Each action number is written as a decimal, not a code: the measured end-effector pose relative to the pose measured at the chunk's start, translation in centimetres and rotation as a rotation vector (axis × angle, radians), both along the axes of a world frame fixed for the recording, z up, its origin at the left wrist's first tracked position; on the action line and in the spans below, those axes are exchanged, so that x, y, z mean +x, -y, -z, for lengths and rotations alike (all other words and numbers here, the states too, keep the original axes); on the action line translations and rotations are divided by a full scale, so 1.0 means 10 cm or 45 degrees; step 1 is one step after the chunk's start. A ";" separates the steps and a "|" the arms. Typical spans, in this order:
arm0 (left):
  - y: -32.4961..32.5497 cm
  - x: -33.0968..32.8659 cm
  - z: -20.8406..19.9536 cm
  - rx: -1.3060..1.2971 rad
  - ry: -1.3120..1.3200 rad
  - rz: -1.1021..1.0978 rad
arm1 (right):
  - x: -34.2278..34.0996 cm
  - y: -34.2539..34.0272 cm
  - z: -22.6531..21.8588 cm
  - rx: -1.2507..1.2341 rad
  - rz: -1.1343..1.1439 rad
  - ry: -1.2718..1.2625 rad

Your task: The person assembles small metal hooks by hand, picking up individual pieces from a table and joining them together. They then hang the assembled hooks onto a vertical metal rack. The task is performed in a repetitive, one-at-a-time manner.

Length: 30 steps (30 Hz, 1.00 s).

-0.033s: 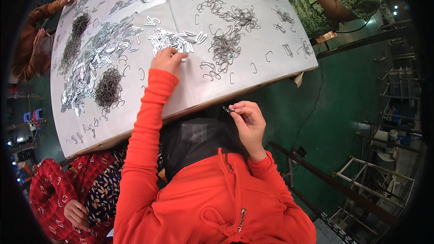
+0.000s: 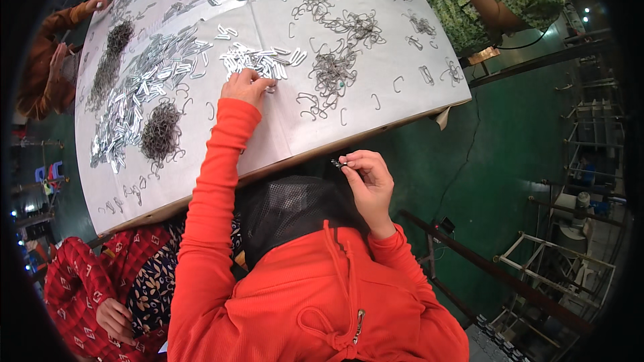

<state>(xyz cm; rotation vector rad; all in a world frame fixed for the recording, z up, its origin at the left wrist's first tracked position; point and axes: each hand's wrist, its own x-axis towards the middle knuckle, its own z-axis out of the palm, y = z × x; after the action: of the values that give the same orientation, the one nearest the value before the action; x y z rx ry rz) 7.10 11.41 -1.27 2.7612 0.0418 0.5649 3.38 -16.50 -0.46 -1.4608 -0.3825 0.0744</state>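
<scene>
My left hand (image 2: 247, 88) reaches over the table, its fingers curled together at the near edge of a small pile of shiny silver metal clips (image 2: 258, 62). A small piece shows by its fingertips, too small to make out. Off the table's front edge, in front of my body, my right hand (image 2: 370, 177) pinches a few small dark metal pieces (image 2: 338, 163) between thumb and fingers. To the right of the left hand lies a tangled heap of grey bent wire hooks (image 2: 334, 70). A wide spread of silver strips (image 2: 137, 90) covers the table on the left.
The pale-covered table (image 2: 282, 141) carries another heap of wire hooks (image 2: 161, 131) at near left and a darker one (image 2: 107, 67) beyond. A person in red check (image 2: 100, 281) sits close on my left. Others stand at far left and far right. Metal racks (image 2: 557, 255) stand at right.
My left hand has shifted very slightly left and toward the pile of silver clips. My right hand stays in place with the dark pieces.
</scene>
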 end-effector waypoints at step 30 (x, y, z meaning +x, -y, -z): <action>1.21 -0.63 -0.40 -1.396 -0.077 0.147 | 0.13 -0.15 -0.09 -0.423 0.109 0.307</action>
<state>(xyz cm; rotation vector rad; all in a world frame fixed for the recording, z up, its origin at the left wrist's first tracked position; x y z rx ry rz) 0.78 -0.72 2.72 1.6946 0.1519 0.2819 4.73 -15.02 0.47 -1.8199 -0.5207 -0.1135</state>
